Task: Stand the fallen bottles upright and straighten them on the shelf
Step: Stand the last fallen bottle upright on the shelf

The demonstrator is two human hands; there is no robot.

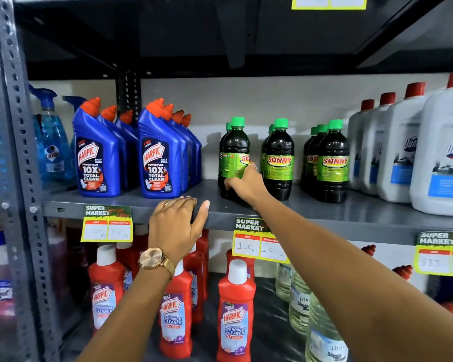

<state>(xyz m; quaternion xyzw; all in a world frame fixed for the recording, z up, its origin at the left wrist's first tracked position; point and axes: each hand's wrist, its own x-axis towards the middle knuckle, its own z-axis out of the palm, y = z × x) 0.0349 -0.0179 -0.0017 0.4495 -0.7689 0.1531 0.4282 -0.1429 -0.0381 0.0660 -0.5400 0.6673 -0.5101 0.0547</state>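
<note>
head | right grip (242,185) clasps Sunny bottle (234,158) | upright

One camera on my head, facing forward and slightly down at the shelf (131,205), close enough that my arms reach it, wide angle bending the edges.

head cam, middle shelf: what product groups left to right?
Blue spray bottles → blue Harpic bottles → dark Sunny bottles, the leftmost front one gripped by the right hand → white jugs.
</note>
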